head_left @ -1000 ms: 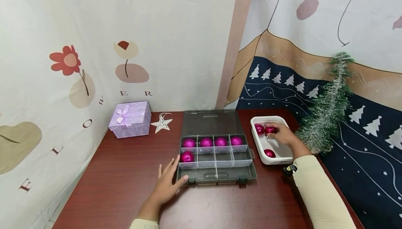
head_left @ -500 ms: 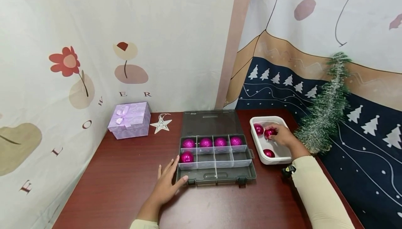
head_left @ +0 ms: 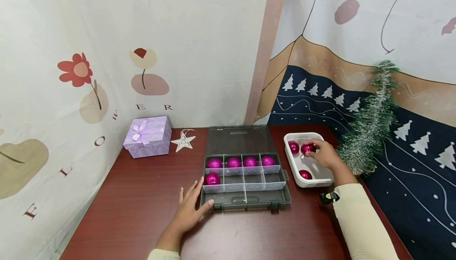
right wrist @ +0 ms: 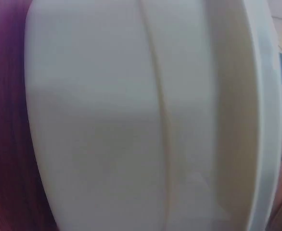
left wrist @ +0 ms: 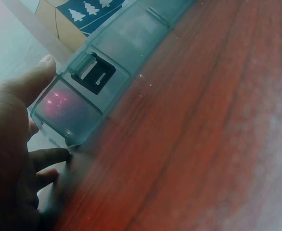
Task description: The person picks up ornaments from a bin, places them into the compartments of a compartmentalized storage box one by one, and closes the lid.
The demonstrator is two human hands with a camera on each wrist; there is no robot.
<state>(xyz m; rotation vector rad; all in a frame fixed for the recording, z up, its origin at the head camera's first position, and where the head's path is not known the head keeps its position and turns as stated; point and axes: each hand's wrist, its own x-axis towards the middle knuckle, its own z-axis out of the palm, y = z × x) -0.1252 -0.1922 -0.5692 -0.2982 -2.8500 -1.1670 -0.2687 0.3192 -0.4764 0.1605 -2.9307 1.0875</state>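
In the head view my right hand (head_left: 325,154) reaches into the white tray (head_left: 291,164) and pinches a shiny magenta ball (head_left: 307,149) between thumb and fingers. Two more magenta balls lie in that tray, one at its back left (head_left: 293,147) and one nearer the front (head_left: 305,174). The grey divided case (head_left: 263,197) stands with its lid back; four glittery balls (head_left: 234,162) fill its back row and one shiny ball (head_left: 212,178) sits at the left of the middle row. My left hand (head_left: 188,209) rests, fingers spread, against the case's front left corner.
A lilac gift box (head_left: 149,136) and a white star ornament (head_left: 183,141) stand at the back left of the table. A frosted green tree (head_left: 370,125) stands right of the tray, and patterned cloths hang behind.
My right hand and the pinched ball have shifted very slightly inside the tray. The left hand holds its place at the case.
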